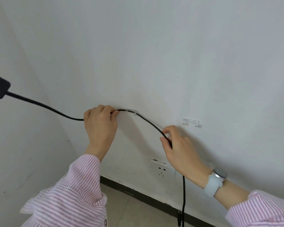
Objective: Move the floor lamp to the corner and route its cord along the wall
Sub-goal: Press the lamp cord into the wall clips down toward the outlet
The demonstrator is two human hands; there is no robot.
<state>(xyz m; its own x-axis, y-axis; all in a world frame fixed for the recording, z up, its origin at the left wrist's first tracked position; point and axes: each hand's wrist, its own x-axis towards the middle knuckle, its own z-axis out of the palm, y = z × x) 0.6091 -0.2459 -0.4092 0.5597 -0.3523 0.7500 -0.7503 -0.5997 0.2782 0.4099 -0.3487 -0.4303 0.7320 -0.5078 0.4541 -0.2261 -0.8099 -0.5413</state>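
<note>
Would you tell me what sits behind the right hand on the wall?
Behind the right hand the white wall socket shows only partly; the hand and wrist cover its right side. The black cord disappears into the hand's grip.

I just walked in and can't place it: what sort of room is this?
Probably a plain room in a home or flat, near a corner: bare white wall, a wall socket above a dark skirting board, and a tiled floor.

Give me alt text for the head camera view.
Both hands hold a black cord against a white wall: left hand beside a clear clip holding the cord, right hand lower, near an empty clip and an outlet.
</note>
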